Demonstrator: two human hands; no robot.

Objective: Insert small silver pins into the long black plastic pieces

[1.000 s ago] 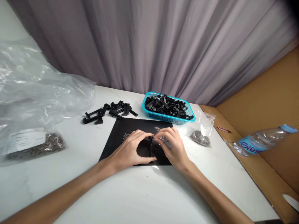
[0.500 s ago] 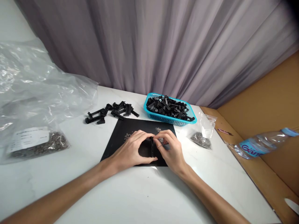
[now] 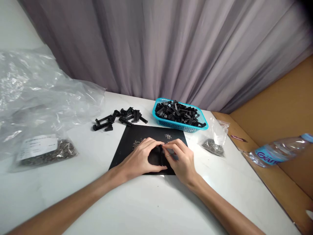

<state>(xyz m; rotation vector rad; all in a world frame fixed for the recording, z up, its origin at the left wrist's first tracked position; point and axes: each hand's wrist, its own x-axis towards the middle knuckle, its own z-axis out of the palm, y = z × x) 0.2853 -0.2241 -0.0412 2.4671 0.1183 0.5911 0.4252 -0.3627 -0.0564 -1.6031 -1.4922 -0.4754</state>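
Observation:
My left hand holds a narrow black plastic part on end, between the thumb at its near end and the fingers at its far end. Beside it, my right hand is closed, its fingertips pinched against the far end of that part. A thin metal tool shows among the right fingers; its kind is unclear, and anything smaller at the fingertips is hidden. Both hands are over a black mat. Small shiny metal pieces lie on the mat in a left pile and a right pile.
A blue basket full of black plastic parts stands behind the mat. Several loose black parts lie to its left. Bags of small metal pieces flank the mat, one left, one right. A water bottle lies far right.
The whole view has shifted slightly, so everything sits a little further right. Both hands keep their hold on the black part; the right fingers have shifted slightly at its far end.

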